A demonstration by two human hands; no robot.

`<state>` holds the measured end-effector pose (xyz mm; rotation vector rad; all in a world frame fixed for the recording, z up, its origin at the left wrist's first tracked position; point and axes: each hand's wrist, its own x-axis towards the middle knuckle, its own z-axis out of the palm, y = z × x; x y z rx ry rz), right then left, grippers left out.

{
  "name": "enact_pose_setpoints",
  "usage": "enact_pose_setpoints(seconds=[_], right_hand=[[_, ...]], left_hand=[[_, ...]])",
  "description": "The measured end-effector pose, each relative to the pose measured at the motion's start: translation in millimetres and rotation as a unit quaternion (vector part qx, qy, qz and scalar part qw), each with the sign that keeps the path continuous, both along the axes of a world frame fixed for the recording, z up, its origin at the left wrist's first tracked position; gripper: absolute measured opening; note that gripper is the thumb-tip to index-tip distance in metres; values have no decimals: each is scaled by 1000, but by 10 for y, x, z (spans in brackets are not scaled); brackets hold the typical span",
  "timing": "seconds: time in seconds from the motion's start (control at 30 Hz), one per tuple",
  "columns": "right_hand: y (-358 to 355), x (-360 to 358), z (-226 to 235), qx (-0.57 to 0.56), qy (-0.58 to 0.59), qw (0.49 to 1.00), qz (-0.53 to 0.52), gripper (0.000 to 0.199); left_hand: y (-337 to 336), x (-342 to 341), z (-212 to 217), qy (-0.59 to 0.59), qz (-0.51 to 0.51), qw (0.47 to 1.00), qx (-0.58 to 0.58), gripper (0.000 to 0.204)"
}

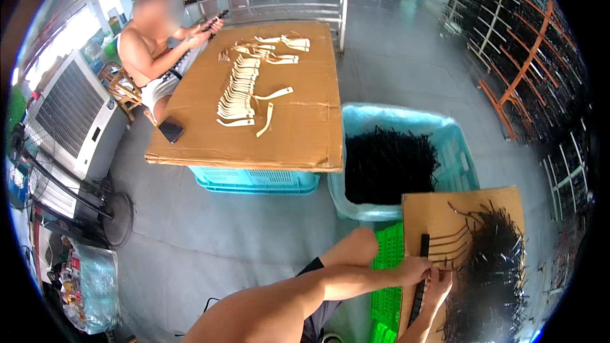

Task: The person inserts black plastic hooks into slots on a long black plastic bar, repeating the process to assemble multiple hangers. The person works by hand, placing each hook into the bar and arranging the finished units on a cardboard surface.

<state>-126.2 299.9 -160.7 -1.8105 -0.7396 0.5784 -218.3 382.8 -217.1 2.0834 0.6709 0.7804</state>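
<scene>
My left hand (414, 271) reaches across to a long black bar (424, 248) lying on a cardboard sheet; its fingers are pinched together over the bar. Close against it, my right hand (437, 284) comes up from the lower edge, also with fingers closed in a pinch. What sits between the fingertips is too small to make out. Several thin dark rods (450, 239) stick out sideways from the bar, side by side. To their right lies a big heap of black, thin, shiny-tipped pieces (492, 267) on the cardboard (438, 203).
Green crates (387, 251) stand under the cardboard. Beyond is a light-blue tub (454, 133) of black pieces. A cardboard-topped table (298, 133) carries cream curved strips (238, 86) and a dark wallet-like object (171, 130). A co-worker (146, 51) sits there, holding a dark strip. Racks line the right.
</scene>
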Motion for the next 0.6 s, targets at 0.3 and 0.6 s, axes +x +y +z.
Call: enact_pose_setpoints(seconds=[0.3, 0.6], right_hand=[[-842, 755, 187, -100, -42, 994, -28, 24], [-503, 686, 216, -272, -203, 939, 48, 27]], left_hand=[[-289, -147, 122, -19, -38, 999, 30, 15], [-167, -199, 308, 15, -15, 1000, 21, 20]])
